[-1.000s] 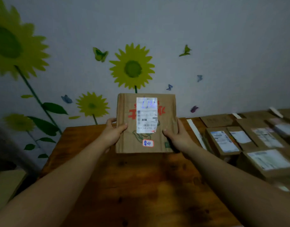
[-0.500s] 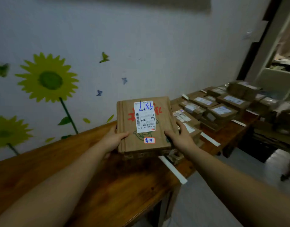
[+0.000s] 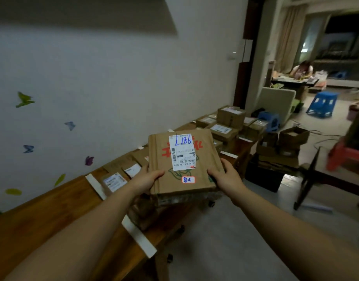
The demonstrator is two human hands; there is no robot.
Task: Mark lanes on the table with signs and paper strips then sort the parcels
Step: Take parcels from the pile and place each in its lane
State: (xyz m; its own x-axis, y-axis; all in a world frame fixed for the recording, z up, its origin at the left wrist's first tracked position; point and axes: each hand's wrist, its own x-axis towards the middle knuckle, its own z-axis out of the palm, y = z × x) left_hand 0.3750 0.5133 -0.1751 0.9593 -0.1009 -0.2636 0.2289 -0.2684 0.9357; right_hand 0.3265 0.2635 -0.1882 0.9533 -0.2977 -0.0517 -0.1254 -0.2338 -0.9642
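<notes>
Over the table [image 3: 43, 216], my left hand [image 3: 146, 179] and right hand [image 3: 225, 177] grip the L186 parcel [image 3: 182, 163] by its sides. Sorting is in hand, I judge; next it needs lowering into its matching lane.

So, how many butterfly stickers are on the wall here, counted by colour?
Green butterfly: 1
Blue butterflies: 2
Purple butterfly: 1
Total: 4
</notes>
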